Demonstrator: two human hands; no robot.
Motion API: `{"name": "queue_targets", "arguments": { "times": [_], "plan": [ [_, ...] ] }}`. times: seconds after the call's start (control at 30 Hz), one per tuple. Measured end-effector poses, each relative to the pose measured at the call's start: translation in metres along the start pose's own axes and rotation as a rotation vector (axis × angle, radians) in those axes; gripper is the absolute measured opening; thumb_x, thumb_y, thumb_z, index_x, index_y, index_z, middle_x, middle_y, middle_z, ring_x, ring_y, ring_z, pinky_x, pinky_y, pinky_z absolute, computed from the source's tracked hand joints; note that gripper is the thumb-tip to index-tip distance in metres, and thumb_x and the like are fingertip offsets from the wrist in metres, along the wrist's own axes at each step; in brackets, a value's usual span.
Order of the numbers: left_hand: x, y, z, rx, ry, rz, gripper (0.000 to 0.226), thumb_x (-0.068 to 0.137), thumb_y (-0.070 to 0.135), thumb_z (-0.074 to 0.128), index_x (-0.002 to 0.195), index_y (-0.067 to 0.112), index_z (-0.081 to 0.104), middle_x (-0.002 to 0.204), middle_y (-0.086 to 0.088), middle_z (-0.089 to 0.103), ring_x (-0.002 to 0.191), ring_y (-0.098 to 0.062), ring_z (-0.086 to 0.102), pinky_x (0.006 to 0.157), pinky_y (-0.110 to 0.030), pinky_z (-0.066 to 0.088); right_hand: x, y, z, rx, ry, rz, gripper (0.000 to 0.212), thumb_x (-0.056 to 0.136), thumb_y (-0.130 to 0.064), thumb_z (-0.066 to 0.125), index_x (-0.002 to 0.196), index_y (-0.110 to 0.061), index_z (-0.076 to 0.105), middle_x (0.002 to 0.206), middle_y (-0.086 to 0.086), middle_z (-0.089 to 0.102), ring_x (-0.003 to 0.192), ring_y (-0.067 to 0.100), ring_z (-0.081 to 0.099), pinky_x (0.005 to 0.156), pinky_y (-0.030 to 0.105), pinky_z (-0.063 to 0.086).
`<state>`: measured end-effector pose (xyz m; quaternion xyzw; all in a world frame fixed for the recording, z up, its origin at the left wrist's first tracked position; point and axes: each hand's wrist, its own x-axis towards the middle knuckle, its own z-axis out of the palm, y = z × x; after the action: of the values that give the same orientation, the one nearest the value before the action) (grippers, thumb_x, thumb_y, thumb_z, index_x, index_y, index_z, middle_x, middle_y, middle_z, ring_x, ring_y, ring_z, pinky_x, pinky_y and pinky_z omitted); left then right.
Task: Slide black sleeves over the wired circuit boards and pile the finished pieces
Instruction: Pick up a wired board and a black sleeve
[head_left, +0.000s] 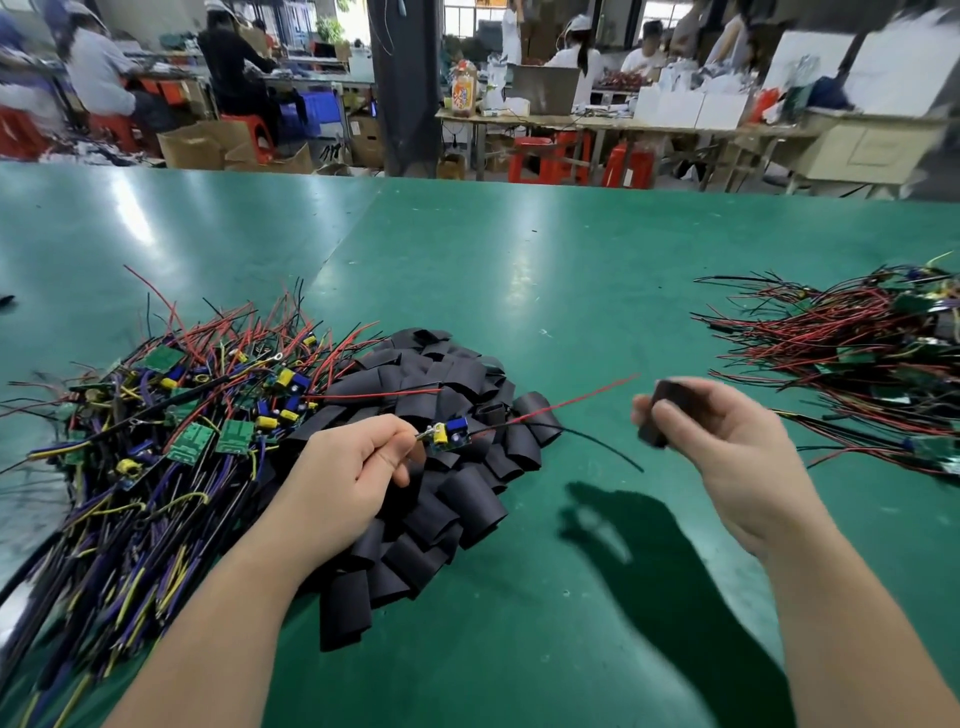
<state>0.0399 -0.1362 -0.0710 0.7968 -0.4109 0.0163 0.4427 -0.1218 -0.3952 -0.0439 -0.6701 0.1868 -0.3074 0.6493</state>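
Observation:
My left hand (353, 470) pinches a small wired circuit board (448, 434) by one end, above a heap of black sleeves (441, 483). A red wire and a black wire trail from the board toward the right. My right hand (727, 441) grips one black sleeve (661, 415) between thumb and fingers, a short gap to the right of the board's wires. The sleeve is blurred. A tangled pile of bare wired boards (156, 441) lies at the left. Another pile of wired pieces (872, 364) lies at the far right.
All of it lies on a green table (519, 270) whose far edge runs across the view. Beyond it, people sit at other benches with red stools, cardboard boxes and a dark pillar (402, 88).

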Motion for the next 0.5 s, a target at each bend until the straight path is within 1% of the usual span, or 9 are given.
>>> {"name": "queue_targets", "arguments": {
  "times": [0.07,0.1,0.17,0.23,0.3,0.33,0.37,0.43,0.5],
  "plan": [
    [0.0,0.001,0.001,0.005,-0.022,0.01,0.028,0.097,0.026,0.046,0.074,0.033,0.06,0.064,0.011,0.06,0.05,0.0,0.049,0.05,-0.009,0.033,0.002,-0.003,0.008,0.441,0.097,0.018,0.007,0.09,-0.009,0.051,0.092,-0.013,0.056,0.087,0.003,0.075,0.085,0.016,0.071,0.081,0.024,0.056],
    [0.0,0.001,0.001,0.006,-0.031,0.014,0.028,0.096,0.028,0.045,0.073,0.034,0.059,0.064,0.011,0.06,0.05,-0.001,0.049,0.05,-0.009,0.033,0.002,-0.005,0.011,0.587,0.113,0.046,0.006,0.09,-0.015,0.049,0.093,-0.015,0.054,0.09,0.001,0.075,0.089,0.014,0.071,0.079,0.022,0.056],
    [0.0,0.002,0.001,0.011,-0.043,0.02,0.029,0.096,0.029,0.044,0.071,0.035,0.058,0.063,0.011,0.059,0.05,-0.002,0.049,0.05,-0.009,0.033,0.001,-0.009,0.016,0.756,0.097,0.097,0.014,0.084,-0.025,0.05,0.096,-0.019,0.054,0.097,-0.003,0.075,0.093,0.011,0.07,0.076,0.02,0.056],
    [0.0,0.003,0.001,0.012,-0.051,0.02,0.03,0.096,0.029,0.044,0.071,0.035,0.057,0.063,0.01,0.058,0.05,-0.003,0.049,0.05,-0.01,0.033,0.0,-0.01,0.02,0.82,0.045,0.116,0.021,0.08,-0.03,0.05,0.099,-0.021,0.054,0.101,-0.004,0.074,0.095,0.01,0.07,0.075,0.021,0.056],
    [0.0,0.003,0.0,0.013,-0.055,0.018,0.031,0.097,0.026,0.044,0.07,0.035,0.057,0.063,0.009,0.058,0.05,-0.004,0.048,0.049,-0.011,0.032,-0.003,-0.011,0.023,0.828,-0.043,0.124,0.025,0.08,-0.033,0.051,0.102,-0.021,0.055,0.103,-0.004,0.073,0.098,0.01,0.069,0.076,0.022,0.056],
    [0.0,0.002,0.0,0.015,-0.056,0.018,0.032,0.097,0.025,0.045,0.07,0.035,0.057,0.064,0.009,0.058,0.05,-0.005,0.048,0.049,-0.011,0.032,-0.006,-0.012,0.025,0.829,-0.096,0.123,0.027,0.079,-0.033,0.056,0.103,-0.02,0.059,0.105,-0.002,0.073,0.099,0.012,0.069,0.076,0.023,0.056],
    [0.0,0.002,0.0,0.014,-0.056,0.019,0.033,0.098,0.024,0.045,0.069,0.035,0.056,0.063,0.008,0.058,0.05,-0.005,0.048,0.049,-0.012,0.032,-0.008,-0.013,0.026,0.833,-0.154,0.118,0.03,0.075,-0.034,0.066,0.102,-0.02,0.064,0.106,0.0,0.073,0.101,0.015,0.069,0.077,0.025,0.056],
    [0.001,0.002,0.001,-0.007,-0.057,0.017,0.032,0.098,0.026,0.044,0.069,0.035,0.056,0.063,0.008,0.058,0.05,-0.004,0.048,0.049,-0.011,0.032,-0.011,-0.013,0.026,0.806,-0.267,0.099,0.041,0.061,-0.036,0.086,0.097,-0.021,0.074,0.11,0.003,0.071,0.105,0.02,0.067,0.079,0.028,0.056],
    [0.001,0.001,0.002,-0.052,-0.064,0.006,0.032,0.099,0.029,0.042,0.072,0.033,0.057,0.062,0.008,0.057,0.048,-0.003,0.046,0.048,-0.011,0.031,-0.014,-0.014,0.024,0.739,-0.335,0.077,0.046,0.057,-0.041,0.088,0.098,-0.026,0.074,0.114,0.0,0.07,0.108,0.022,0.066,0.079,0.03,0.056]
  ]
}}
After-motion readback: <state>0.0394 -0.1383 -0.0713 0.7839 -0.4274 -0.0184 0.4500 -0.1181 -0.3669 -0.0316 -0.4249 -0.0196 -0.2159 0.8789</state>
